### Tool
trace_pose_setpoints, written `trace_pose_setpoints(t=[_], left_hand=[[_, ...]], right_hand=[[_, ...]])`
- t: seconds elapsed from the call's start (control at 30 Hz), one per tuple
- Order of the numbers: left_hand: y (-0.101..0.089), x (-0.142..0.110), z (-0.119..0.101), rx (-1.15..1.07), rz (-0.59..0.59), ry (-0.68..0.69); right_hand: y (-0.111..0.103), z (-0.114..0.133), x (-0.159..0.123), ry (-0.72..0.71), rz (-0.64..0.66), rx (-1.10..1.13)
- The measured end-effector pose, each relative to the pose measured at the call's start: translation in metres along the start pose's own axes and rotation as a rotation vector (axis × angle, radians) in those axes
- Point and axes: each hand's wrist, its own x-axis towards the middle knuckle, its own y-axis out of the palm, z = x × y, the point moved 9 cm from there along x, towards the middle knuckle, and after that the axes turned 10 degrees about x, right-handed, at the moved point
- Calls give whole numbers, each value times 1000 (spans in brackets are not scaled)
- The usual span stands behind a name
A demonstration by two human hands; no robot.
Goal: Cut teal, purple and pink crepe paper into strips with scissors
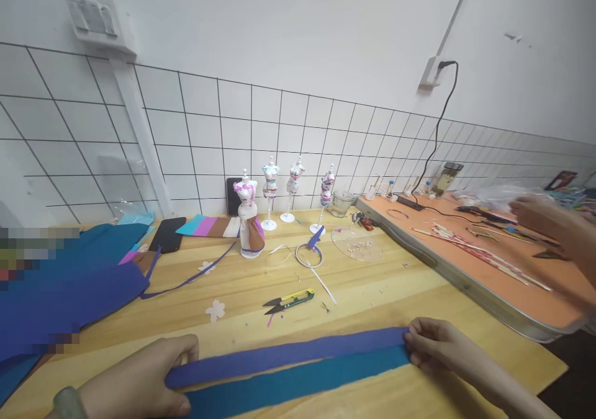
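Two long strips lie side by side across the front of the table: a purple strip at the back and a teal strip nearer me. They look like cloth or crepe paper. Around their left ends, my left hand is closed, fingers over the purple one and thumb by the teal one. My right hand pinches the right ends, the purple one between thumb and fingertips. Just beyond the strips are thread snips, yellow and green. A small dress form wears a brown and white skirt.
Several mini dress forms stand by the wall. Purple and teal sheets are heaped left, near a phone. A ring and a clear disc with beads lie mid-table. Another person's hand hovers over the orange surface.
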Motion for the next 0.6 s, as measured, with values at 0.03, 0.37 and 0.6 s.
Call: trace_pose_setpoints(t=[0.03,0.37,0.6], left_hand=[[0,0,2,-2,3,-4],[1,-8,-5,5,59,-58],[7,-7,3,-64,65,-47]], right_hand=[[0,-2,2,-5,2,2],[-1,-4,5,-27,1,20],[-2,-7,6,-22,-11,17]])
